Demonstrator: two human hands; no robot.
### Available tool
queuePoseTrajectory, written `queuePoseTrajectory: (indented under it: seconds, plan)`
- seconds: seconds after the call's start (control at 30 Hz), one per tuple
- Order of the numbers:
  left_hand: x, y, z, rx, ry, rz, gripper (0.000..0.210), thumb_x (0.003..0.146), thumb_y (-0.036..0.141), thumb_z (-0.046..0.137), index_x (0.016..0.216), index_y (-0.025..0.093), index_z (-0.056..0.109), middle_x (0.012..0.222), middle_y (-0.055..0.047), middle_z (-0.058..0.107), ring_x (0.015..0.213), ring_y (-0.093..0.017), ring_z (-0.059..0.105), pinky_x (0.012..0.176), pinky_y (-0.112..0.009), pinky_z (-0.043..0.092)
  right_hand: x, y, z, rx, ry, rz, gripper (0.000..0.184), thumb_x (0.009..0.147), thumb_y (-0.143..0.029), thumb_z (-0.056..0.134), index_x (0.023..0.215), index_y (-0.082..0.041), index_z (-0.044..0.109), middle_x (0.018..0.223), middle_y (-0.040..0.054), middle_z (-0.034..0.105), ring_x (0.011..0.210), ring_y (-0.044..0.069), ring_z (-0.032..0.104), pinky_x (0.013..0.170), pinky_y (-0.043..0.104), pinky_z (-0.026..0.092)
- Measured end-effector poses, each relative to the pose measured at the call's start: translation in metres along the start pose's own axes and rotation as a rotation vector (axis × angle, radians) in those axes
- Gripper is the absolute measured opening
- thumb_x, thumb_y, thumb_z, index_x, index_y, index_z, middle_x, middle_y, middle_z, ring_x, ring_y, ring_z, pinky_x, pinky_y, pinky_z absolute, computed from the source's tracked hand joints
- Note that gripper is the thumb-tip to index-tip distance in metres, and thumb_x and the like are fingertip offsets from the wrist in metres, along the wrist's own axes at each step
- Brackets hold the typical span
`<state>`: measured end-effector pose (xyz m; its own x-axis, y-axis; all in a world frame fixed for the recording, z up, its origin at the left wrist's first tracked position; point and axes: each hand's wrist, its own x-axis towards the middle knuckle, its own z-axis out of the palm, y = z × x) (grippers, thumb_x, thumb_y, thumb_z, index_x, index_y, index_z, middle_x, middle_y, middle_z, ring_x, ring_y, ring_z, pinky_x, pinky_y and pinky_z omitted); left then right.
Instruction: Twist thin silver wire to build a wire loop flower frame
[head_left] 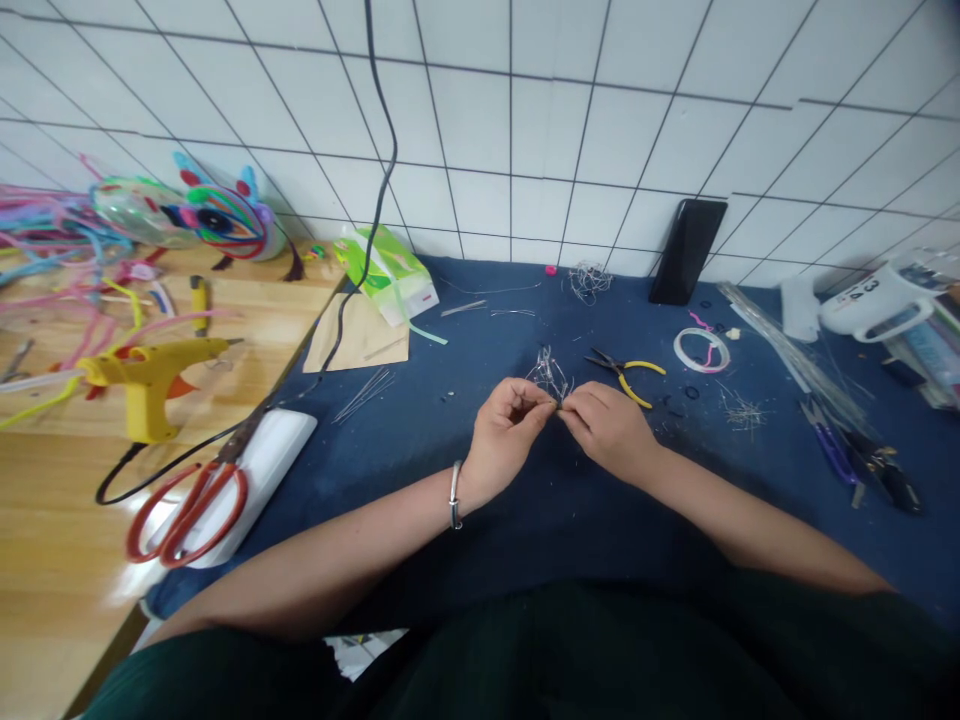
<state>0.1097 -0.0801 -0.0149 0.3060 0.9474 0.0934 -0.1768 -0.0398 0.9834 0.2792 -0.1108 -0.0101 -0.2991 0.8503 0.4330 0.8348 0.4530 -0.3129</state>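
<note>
A small, tangled piece of bent silvery wire (551, 372) stands up between my hands over the dark blue cloth (420, 470). My left hand (506, 430) pinches its lower end between thumb and forefinger, and a bracelet circles that wrist. From the other side, my right hand (609, 428) pinches at the same spot, its fingertips almost touching the left ones. The exact grip point is partly hidden by the fingers. Just beyond my right hand lie yellow-handled pliers (634, 375), their jaws pointing left.
Right: a black phone (688, 250) leaning on the wall, a wire coil (701, 351), loose wire bits (742, 410), purple-handled pliers (832, 440) and a white mug (874, 300). Left: orange-handled scissors (199, 515) on a white box (277, 450), a yellow glue gun (150, 385), and a green packet (390, 270).
</note>
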Motion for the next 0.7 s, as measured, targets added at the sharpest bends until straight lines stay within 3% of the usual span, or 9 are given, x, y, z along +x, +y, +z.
queuePoseTrajectory:
  seconds: [0.2,0.4,0.53,0.7]
  plan:
    - [0.002,-0.003,-0.002,0.018,-0.042,0.026,0.011,0.08,0.021,0.064,0.087,0.017,0.057,0.082,-0.001,0.061,0.074,-0.009,0.056,0.07,-0.021,0.044,0.01,-0.001,-0.015,0.371,-0.151,0.159,0.009,0.086,-0.025,0.057,0.079,-0.021,0.06,0.075,-0.0007,0.06,0.072,0.013,0.056,0.068,0.026,0.043]
    - [0.003,-0.005,-0.002,-0.026,-0.057,-0.002,0.012,0.08,0.021,0.064,0.087,0.017,0.056,0.081,-0.001,0.061,0.07,-0.008,0.055,0.067,-0.021,0.045,0.013,0.003,-0.019,0.441,-0.184,0.188,0.005,0.084,-0.02,0.058,0.08,-0.021,0.062,0.077,-0.0012,0.062,0.074,0.012,0.057,0.07,0.026,0.043]
    - [0.003,-0.004,-0.001,-0.047,-0.053,-0.021,0.013,0.08,0.023,0.065,0.088,0.017,0.056,0.081,-0.001,0.061,0.07,-0.009,0.055,0.068,-0.022,0.047,0.011,0.003,-0.015,0.358,-0.127,0.162,0.007,0.085,-0.023,0.057,0.08,-0.021,0.06,0.076,-0.0011,0.062,0.072,0.012,0.057,0.069,0.026,0.044]
    - [0.004,-0.006,0.0,-0.059,-0.06,-0.001,0.012,0.079,0.023,0.065,0.087,0.017,0.057,0.082,-0.001,0.062,0.073,-0.009,0.056,0.071,-0.022,0.047,0.006,0.003,-0.013,0.037,-0.066,0.01,0.015,0.091,-0.025,0.047,0.084,-0.019,0.059,0.084,0.0075,0.063,0.084,0.02,0.058,0.077,0.034,0.044]
